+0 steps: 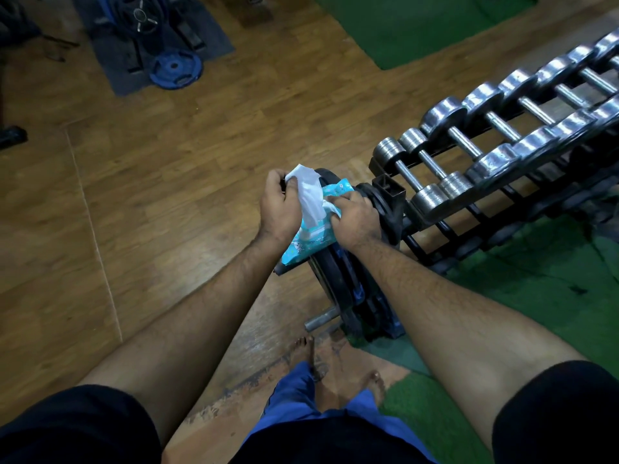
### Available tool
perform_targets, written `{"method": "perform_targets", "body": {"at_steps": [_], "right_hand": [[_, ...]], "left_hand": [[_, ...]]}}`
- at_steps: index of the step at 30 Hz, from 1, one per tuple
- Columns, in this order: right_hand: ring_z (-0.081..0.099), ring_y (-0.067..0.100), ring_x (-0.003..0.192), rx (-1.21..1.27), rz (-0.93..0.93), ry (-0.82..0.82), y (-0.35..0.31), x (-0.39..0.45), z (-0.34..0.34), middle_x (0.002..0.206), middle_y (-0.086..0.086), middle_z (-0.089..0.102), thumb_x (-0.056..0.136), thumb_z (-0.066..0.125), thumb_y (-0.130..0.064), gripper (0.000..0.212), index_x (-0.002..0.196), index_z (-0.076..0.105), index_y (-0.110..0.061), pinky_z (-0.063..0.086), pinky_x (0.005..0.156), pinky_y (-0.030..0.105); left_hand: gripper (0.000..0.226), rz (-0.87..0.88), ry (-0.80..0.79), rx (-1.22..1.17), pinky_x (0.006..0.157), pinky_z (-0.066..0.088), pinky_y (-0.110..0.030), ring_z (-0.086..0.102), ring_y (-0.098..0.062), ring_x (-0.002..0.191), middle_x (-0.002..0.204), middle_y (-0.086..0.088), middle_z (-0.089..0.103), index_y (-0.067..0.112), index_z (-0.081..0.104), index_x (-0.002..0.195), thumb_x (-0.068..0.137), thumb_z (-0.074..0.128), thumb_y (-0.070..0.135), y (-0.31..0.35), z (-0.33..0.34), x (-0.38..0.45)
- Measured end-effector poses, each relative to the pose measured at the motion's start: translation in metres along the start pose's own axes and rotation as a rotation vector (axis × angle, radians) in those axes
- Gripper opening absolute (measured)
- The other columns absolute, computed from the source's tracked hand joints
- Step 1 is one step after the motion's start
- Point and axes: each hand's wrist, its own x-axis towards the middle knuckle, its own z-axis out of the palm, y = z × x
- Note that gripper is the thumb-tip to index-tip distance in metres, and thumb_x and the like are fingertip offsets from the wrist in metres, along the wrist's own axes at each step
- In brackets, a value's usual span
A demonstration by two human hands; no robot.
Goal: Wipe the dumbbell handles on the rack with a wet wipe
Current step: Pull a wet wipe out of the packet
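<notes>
Head view: at centre we see the left hand [279, 204] pinching a white wet wipe [310, 192] that runs from its fingers down into the blue wipes pack [306, 237], while the right hand [355, 217] grips the pack's top edge; the pack rests on black weight plates [348, 289] stacked upright on a bar. At 2 o'clock we see the dumbbell rack [445, 216] with chrome dumbbells [469, 145] in two rows, handles bare, well apart from both hands. At 11 o'clock a blue plate [176, 70] lies on a grey mat [214, 38]; bare feet and blue shorts show at 6 o'clock on the wood floor [167, 162].
</notes>
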Motion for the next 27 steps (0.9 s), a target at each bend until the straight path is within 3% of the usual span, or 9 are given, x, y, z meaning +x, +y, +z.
{"method": "perform_targets", "body": {"at_steps": [5, 11, 13, 16, 18, 21, 23, 25, 27], "right_hand": [[0.056, 0.023, 0.113, 0.337, 0.045, 0.093, -0.009, -0.007, -0.009, 0.123, 0.0, 0.065, 0.087, 0.054, -0.021, 0.035, 0.118, 0.071, -0.024, 0.046, 0.099, 0.039], [0.065, 0.017, 0.087, 1.092, 0.238, -0.16, -0.013, -0.032, -0.03, 0.095, 0.003, 0.072, 0.096, 0.057, -0.017, 0.022, 0.107, 0.072, -0.005, 0.054, 0.08, 0.034], [0.065, 0.016, 0.084, 1.168, 0.258, -0.149, -0.005, -0.046, -0.037, 0.093, 0.004, 0.071, 0.093, 0.064, -0.016, 0.018, 0.106, 0.07, -0.006, 0.054, 0.08, 0.037], [0.063, 0.009, 0.064, 1.313, 0.275, -0.145, 0.011, -0.066, -0.052, 0.083, 0.006, 0.068, 0.092, 0.064, -0.004, 0.014, 0.106, 0.067, -0.006, 0.053, 0.062, 0.026], [0.065, 0.011, 0.064, 1.419, 0.286, -0.154, 0.027, -0.077, -0.061, 0.085, 0.01, 0.07, 0.092, 0.062, 0.0, 0.012, 0.1, 0.068, -0.004, 0.053, 0.061, 0.026], [0.065, 0.019, 0.072, 1.475, 0.319, -0.167, 0.052, -0.095, -0.072, 0.087, 0.012, 0.071, 0.091, 0.059, 0.0, 0.014, 0.093, 0.071, -0.007, 0.051, 0.064, 0.031], [0.063, 0.014, 0.064, 1.448, 0.336, -0.154, 0.065, -0.107, -0.083, 0.078, 0.006, 0.071, 0.091, 0.059, 0.002, 0.016, 0.099, 0.071, -0.004, 0.051, 0.056, 0.024], [0.062, 0.007, 0.057, 1.403, 0.334, -0.107, 0.078, -0.116, -0.092, 0.071, 0.002, 0.069, 0.091, 0.058, 0.005, 0.019, 0.106, 0.068, -0.001, 0.049, 0.05, 0.02], [0.066, 0.012, 0.069, 1.356, 0.315, -0.052, 0.092, -0.118, -0.097, 0.084, 0.009, 0.07, 0.089, 0.058, 0.008, 0.019, 0.101, 0.069, -0.002, 0.055, 0.061, 0.026]], "left_hand": [[0.008, -0.115, -0.041, -0.097, 0.067, 0.043, -0.035, 0.054, -0.019, 0.076, 0.082, -0.005, 0.059, 0.018, 0.054, 0.093, 0.098, 0.051, 0.024, 0.009, 0.0, -0.011], [0.007, -0.214, -0.133, -0.18, 0.07, 0.046, -0.033, 0.056, -0.021, 0.08, 0.09, -0.01, 0.06, 0.01, 0.058, 0.098, 0.099, 0.054, 0.015, 0.023, 0.011, -0.035], [0.011, -0.198, -0.173, -0.171, 0.071, 0.043, -0.036, 0.052, -0.022, 0.08, 0.088, -0.014, 0.056, 0.009, 0.058, 0.089, 0.098, 0.054, 0.012, 0.028, 0.019, -0.048], [0.02, -0.209, -0.159, -0.12, 0.069, 0.04, -0.033, 0.047, -0.02, 0.076, 0.081, -0.011, 0.052, 0.009, 0.056, 0.08, 0.099, 0.051, 0.012, 0.037, 0.034, -0.072], [0.02, -0.295, -0.129, -0.129, 0.062, 0.049, -0.027, 0.056, -0.02, 0.073, 0.083, -0.01, 0.06, 0.011, 0.059, 0.084, 0.101, 0.048, 0.013, 0.041, 0.046, -0.088], [0.021, -0.369, -0.171, -0.213, 0.068, 0.056, -0.034, 0.065, -0.027, 0.081, 0.091, -0.015, 0.068, 0.005, 0.064, 0.097, 0.101, 0.043, 0.005, 0.046, 0.066, -0.113], [0.021, -0.383, -0.205, -0.22, 0.06, 0.056, -0.029, 0.065, -0.023, 0.075, 0.089, -0.013, 0.068, 0.003, 0.063, 0.104, 0.1, 0.043, 0.002, 0.052, 0.078, -0.127], [0.019, -0.397, -0.216, -0.225, 0.061, 0.057, -0.03, 0.068, -0.024, 0.076, 0.092, -0.013, 0.07, 0.002, 0.064, 0.108, 0.098, 0.048, 0.006, 0.057, 0.09, -0.139], [0.021, -0.37, -0.231, -0.212, 0.066, 0.058, -0.037, 0.071, -0.03, 0.082, 0.094, -0.017, 0.071, 0.003, 0.065, 0.105, 0.093, 0.062, 0.02, 0.058, 0.103, -0.146]]}}
